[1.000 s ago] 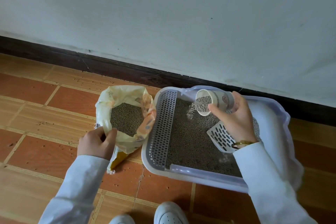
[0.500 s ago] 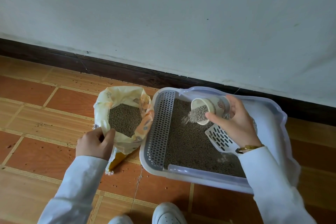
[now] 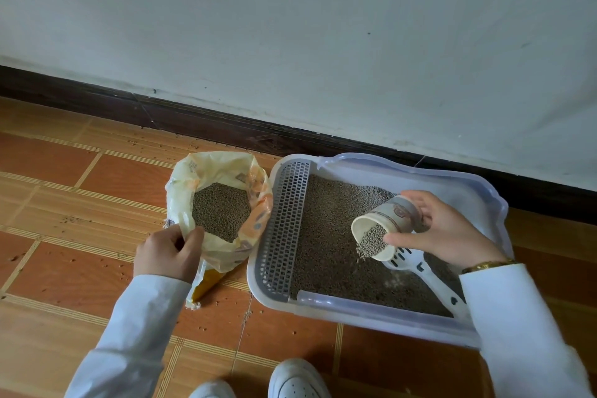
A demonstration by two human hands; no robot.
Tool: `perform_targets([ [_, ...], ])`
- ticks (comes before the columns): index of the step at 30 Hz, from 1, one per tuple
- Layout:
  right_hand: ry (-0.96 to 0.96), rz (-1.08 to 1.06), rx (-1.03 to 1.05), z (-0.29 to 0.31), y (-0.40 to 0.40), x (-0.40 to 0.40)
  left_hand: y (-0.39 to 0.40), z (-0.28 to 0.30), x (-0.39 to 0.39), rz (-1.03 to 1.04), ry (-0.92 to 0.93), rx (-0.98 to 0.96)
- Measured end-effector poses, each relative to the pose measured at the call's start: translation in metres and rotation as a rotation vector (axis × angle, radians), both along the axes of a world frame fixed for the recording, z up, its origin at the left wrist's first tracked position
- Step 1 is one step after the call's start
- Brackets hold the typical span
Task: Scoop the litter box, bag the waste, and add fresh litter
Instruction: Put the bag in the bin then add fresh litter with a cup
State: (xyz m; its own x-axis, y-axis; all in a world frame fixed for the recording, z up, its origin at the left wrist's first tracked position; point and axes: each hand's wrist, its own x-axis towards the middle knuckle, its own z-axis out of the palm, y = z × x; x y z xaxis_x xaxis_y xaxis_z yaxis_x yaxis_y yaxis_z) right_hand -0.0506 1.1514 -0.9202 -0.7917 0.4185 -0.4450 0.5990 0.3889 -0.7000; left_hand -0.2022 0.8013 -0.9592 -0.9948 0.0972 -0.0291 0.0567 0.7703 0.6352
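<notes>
We see open litter (image 3: 326, 245) between the grey grate (image 3: 284, 226) and the tipped cup (image 3: 384, 226); the scoop (image 3: 420, 271) blocks the box's right side.

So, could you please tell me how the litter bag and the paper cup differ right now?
The litter bag stands on the floor with its mouth facing up; the paper cup is tipped over the litter box, spilling pellets. The left hand pinches the bag's rim; the right hand grips the cup's body. The bag is soft yellow plastic, the cup stiff and printed. Both hold grey litter.
</notes>
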Motion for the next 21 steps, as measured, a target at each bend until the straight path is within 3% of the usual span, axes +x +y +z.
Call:
perform_targets([
  [10, 0.188, -0.097, 0.163, 0.004, -0.02, -0.015, -0.001, -0.002, -0.001, -0.003, 0.006, 0.007],
  [21, 0.373, -0.015, 0.571, 0.003, -0.04, -0.034, -0.001, -0.003, -0.001, -0.002, 0.014, 0.0],
])
